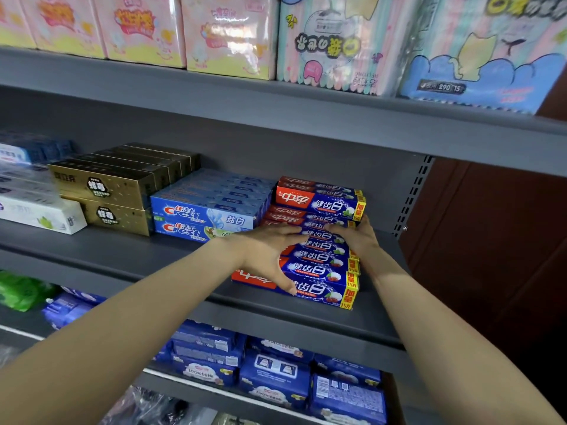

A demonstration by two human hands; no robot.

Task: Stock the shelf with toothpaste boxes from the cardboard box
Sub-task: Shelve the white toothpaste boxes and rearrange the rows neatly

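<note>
Facing the grey shelf (129,250), I see its middle board carrying rows of toothpaste: gold cartons on the left, blue Crest boxes (208,214) beside them, and the red-and-blue toothpaste boxes (319,266) at the right end, near the slotted upright. That red-and-blue row runs from the shelf's front lip back to a taller stack (319,196) behind. The cardboard box is not in view.

Both my arms reach onto that row. My left hand (267,253) lies flat across the red ends of the boxes, fingers spread and fairly straight, thumb down at the front box. My right hand (357,236) rests on the yellow-tagged ends, its fingertips curling round the far right corner; I cannot tell if it truly grips.

These boxes are probably light, stiff thin card, glossy and liable to slide on each other. I judge they are best squeezed together from both short ends and moved as one block, gently, since hard pressure would dent them.
</note>
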